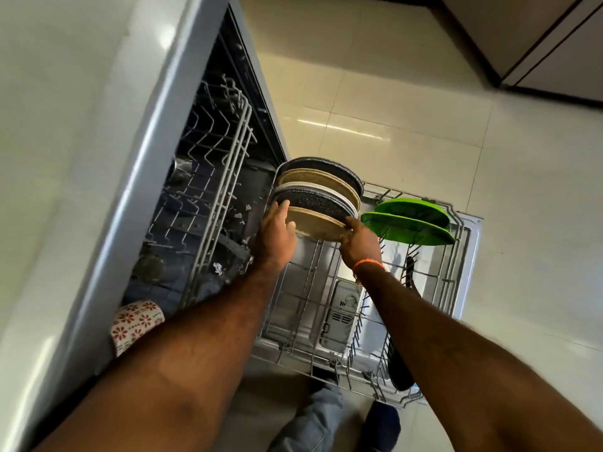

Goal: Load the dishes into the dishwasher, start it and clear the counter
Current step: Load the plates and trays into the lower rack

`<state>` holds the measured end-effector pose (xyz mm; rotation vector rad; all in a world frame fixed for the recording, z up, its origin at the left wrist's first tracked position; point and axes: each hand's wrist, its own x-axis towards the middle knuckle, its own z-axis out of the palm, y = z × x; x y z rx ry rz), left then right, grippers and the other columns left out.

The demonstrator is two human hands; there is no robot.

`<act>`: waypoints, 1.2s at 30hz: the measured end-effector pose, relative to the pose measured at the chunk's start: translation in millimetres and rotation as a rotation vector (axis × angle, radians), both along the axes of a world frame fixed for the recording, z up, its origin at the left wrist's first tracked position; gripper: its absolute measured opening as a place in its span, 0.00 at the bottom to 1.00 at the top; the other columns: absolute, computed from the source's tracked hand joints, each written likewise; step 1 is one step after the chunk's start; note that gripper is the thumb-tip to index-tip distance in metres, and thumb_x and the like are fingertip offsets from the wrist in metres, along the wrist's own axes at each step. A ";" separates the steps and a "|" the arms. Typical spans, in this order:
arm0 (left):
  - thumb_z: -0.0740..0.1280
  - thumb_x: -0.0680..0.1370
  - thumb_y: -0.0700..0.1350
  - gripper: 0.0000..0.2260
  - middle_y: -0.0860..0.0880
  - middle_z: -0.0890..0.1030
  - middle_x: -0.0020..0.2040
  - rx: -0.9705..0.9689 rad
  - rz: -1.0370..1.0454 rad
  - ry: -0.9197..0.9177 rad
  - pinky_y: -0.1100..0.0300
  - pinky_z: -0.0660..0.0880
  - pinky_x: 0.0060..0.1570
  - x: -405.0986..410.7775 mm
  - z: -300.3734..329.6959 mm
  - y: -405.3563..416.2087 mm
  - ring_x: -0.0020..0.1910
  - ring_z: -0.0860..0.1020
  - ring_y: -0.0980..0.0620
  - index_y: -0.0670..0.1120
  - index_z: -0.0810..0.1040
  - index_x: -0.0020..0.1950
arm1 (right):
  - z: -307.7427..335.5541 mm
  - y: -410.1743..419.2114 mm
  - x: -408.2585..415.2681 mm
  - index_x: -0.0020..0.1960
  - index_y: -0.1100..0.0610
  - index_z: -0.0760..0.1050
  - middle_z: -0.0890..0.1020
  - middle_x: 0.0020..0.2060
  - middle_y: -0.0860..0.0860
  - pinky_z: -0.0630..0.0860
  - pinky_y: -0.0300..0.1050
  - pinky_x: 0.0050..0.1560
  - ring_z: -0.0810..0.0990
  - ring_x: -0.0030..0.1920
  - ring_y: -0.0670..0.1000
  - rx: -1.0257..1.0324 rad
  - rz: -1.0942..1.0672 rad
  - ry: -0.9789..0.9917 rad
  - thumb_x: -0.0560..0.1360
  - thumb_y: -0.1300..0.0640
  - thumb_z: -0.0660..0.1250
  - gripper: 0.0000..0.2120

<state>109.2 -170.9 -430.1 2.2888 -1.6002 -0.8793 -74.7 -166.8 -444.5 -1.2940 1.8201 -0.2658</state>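
Observation:
The dishwasher (156, 132) is open, and its lower rack (329, 308) is pulled out over the lowered door. Several plates stand on edge at the rack's far end, dark speckled, beige and white. The nearest is a beige plate (313, 221). My left hand (275, 230) grips its left rim and my right hand (359, 239) grips its right rim. Two green plates (408, 223) stand in the rack to the right. A dark pan (399, 363) lies along the rack's right side.
The upper rack (208, 164) sits inside the machine with a steel cup (181, 168) in it. A red-flowered cup (137, 321) stands at its near end. Glossy cream floor tiles (522, 190) surround the door. Dark-edged cabinets (561, 53) are at top right.

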 end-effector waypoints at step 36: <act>0.70 0.79 0.44 0.11 0.42 0.84 0.54 -0.098 0.660 0.167 0.54 0.75 0.57 -26.4 387.5 444.9 0.54 0.82 0.45 0.40 0.83 0.58 | 400.5 278.5 56.8 0.60 0.51 0.81 0.83 0.58 0.56 0.76 0.51 0.58 0.80 0.59 0.61 -0.297 1.445 0.138 0.78 0.55 0.63 0.13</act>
